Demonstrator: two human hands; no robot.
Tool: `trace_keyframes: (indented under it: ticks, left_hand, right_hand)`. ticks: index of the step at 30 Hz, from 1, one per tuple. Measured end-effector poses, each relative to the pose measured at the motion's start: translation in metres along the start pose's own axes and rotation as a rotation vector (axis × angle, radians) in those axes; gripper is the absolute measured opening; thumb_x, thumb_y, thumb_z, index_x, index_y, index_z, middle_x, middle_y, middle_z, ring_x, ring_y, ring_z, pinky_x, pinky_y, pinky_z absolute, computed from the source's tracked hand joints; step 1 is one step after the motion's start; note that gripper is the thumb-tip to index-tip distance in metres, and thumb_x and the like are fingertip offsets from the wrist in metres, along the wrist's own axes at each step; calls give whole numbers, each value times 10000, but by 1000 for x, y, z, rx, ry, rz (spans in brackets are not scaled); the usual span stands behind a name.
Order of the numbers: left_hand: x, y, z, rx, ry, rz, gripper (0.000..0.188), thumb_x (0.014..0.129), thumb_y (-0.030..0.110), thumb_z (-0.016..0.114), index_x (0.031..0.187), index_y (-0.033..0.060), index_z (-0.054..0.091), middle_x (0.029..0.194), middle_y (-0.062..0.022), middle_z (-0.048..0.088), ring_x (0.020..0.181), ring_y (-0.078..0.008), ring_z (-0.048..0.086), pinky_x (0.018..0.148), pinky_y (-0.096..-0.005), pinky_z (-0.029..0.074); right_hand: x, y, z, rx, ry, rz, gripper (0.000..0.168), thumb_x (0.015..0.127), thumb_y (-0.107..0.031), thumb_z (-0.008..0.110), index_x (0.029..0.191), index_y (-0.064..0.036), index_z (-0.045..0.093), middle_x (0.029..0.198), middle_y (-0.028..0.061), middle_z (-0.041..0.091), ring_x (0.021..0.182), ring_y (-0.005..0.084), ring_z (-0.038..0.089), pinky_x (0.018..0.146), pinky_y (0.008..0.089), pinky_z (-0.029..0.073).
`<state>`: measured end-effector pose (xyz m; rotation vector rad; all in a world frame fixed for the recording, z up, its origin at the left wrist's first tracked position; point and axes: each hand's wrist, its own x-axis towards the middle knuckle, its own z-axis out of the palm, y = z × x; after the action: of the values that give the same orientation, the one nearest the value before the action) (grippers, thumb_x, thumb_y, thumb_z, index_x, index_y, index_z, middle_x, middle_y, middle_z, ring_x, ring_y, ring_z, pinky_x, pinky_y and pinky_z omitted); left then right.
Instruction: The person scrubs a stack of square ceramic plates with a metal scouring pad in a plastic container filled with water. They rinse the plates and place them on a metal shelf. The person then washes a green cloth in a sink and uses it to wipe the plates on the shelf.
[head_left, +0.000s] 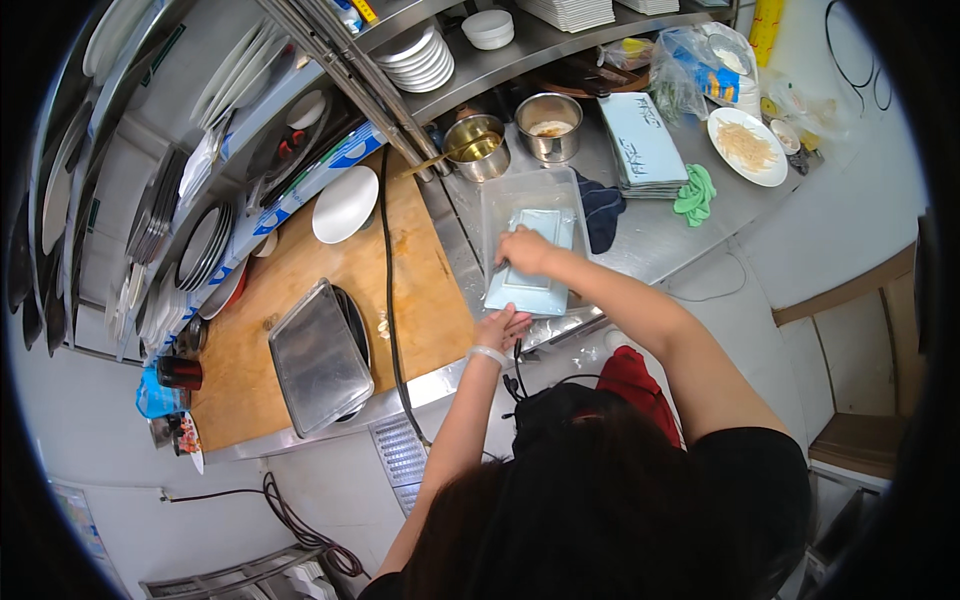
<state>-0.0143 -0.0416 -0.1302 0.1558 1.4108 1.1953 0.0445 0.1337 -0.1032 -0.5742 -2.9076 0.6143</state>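
A pale blue rectangular plate (551, 301) rests tilted over a translucent plastic tub (491, 187), its near end at the tub's near side. My left hand (501, 328) grips the plate's near edge, with the thumb on top and the other fingers below. On the plate's upturned face lies my right hand (525, 251), its fingers bent down toward the left edge. A small dark patch shows under those fingertips; whether it is a held thing is hidden. Inside the tub, the far part of a pale blue plate is visible past my right hand.
Behind the tub stand a steel pot of yellow liquid (480, 150) and another steel pot (549, 127). Right of it are a dark cloth (600, 210), stacked patterned plates (643, 142) and a green cloth (696, 196). A black cable (390, 285) crosses the wooden board (427, 300).
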Motion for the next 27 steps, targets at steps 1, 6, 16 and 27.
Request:
trace_keyframes:
  ticks: [1,6,16,27]
  left_hand:
    - [0,0,0,4,-23,4,247,846,323,531,860,78,553,919,-68,637,844,-160,616,637,-264,461]
    - [-7,6,6,29,27,-22,210,856,309,516,877,104,556,907,-38,642,854,-145,611,622,-253,462]
    - [-8,9,5,26,40,-25,173,831,320,560,802,151,541,833,-3,653,734,-92,599,628,-275,406]
    - [-12,8,9,18,86,-26,206,832,300,559,800,97,552,853,-67,648,796,-155,627,572,-252,477]
  right_hand:
    - [-11,-11,-2,20,6,-47,230,707,-80,510,834,-178,675,966,21,575,883,284,509,792,335,432]
    - [-71,-56,-13,-113,141,-116,143,688,-114,539,753,-125,666,913,63,540,853,301,507,724,374,459]
    - [-102,-30,-5,-14,306,83,215,695,-56,515,882,-51,622,963,143,534,880,305,515,772,347,445]
    - [-17,48,19,-217,245,495,249,787,-93,448,939,42,592,1150,209,482,947,297,538,762,362,485]
